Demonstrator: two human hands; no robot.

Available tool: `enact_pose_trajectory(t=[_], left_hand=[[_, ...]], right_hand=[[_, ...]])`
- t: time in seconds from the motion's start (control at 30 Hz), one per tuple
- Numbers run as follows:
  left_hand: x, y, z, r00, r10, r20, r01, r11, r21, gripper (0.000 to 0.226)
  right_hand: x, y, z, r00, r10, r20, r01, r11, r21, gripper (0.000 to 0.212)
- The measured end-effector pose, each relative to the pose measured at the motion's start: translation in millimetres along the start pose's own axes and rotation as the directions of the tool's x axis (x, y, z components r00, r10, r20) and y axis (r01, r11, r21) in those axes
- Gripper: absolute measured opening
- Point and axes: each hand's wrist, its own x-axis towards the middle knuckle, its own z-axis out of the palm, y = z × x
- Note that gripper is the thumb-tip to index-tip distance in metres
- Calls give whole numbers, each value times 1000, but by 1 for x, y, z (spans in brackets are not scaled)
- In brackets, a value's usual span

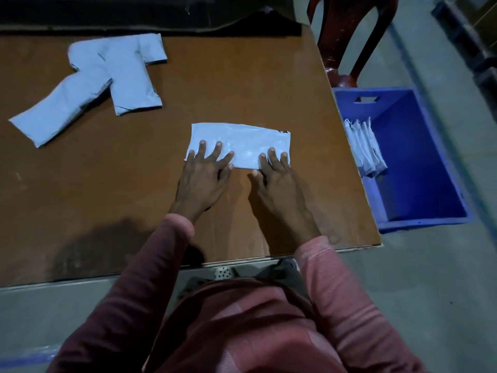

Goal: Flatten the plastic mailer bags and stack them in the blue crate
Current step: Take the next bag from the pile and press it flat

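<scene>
Both the left hand point(204, 170) and right hand point(274, 170) press flat, fingers spread, smoothing the mailer bag point(242, 141) on the desk point(134, 184); next likely lifting it into the blue crate point(419, 157) at right.

So one mailer bag point(242, 138) lies on the table point(134, 184) with the left hand point(204, 179) and right hand point(277, 181) side by side on its near edge, more bags point(102, 84) piled far left, and the crate point(419, 168) on the floor right of the table holds a row of bags point(367, 149).

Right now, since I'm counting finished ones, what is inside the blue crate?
Several flattened mailer bags stand on edge against the blue crate wall nearest the table, whose edge hides part of them.
</scene>
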Motion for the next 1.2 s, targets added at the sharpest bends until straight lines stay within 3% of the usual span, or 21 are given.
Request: enact_pose_trajectory(t=[0.13, 0.23, 0.4, 0.93, 1.1, 1.2], left_hand=[[3, -1, -7, 972, -3, -234, -26, 992, -123, 35], [22, -8, -10, 977, 56, -205, -78, 992, -100, 45], [39, -32, 5, 996, 93, 12, -93, 995, 39, 59], [43, -33, 25, 997, 70, -20, -68, 994, 85, 59], [44, -31, 19, 998, 58, 32, -61, 995, 84, 61], [44, -34, 10, 994, 61, 89, -67, 995, 75, 64]], right_hand=[[8, -23, 1, 973, -56, -222, 45, 997, -55, 36], [31, -41, 5, 960, -83, -266, 83, 996, -12, 34], [62, -32, 16, 999, 2, -49, -4, 999, -36, 50], [58, -22, 33, 996, 47, -74, -51, 997, -49, 53], [56, -27, 24, 998, 60, -27, -61, 997, -39, 53], [59, -27, 10, 997, 37, 75, -37, 999, -9, 54]])
